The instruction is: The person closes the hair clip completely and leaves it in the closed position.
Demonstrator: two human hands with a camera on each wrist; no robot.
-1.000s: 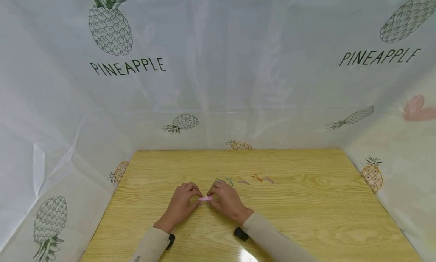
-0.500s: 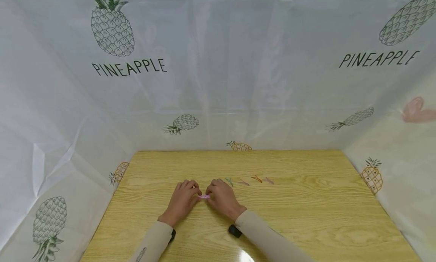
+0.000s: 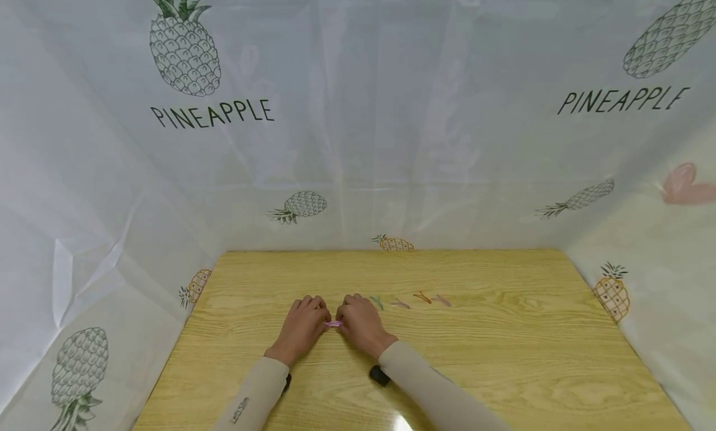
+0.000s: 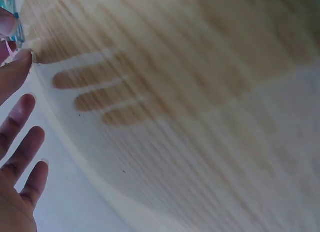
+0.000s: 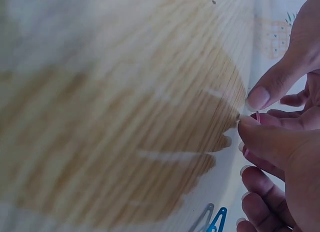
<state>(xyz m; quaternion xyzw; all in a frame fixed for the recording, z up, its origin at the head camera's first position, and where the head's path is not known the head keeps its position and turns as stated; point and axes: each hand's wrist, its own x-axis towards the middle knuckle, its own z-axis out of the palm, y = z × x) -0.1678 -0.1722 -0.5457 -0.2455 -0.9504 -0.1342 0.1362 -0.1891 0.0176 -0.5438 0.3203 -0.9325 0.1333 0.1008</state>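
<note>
While I watch remotely, slim pink clip (image 3: 334,324) bridges left hand (image 3: 302,328) and right hand (image 3: 361,323), each pinching one end; whether it touches worktop (image 3: 531,344) I cannot make out. Just right of right hand, teal clip (image 3: 377,302), dull-pink clip (image 3: 401,303), orange clip (image 3: 422,297), mauve clip (image 3: 442,300) lie in row. Behind worktop hangs pineapple-print sheet (image 3: 358,139).

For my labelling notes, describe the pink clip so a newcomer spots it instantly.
Over the wood-grain table, find the left hand and the right hand. Between them is a slender pink clip. It alone is pinched by both hands, while the orange clip and its neighbours lie on the wood.
</note>
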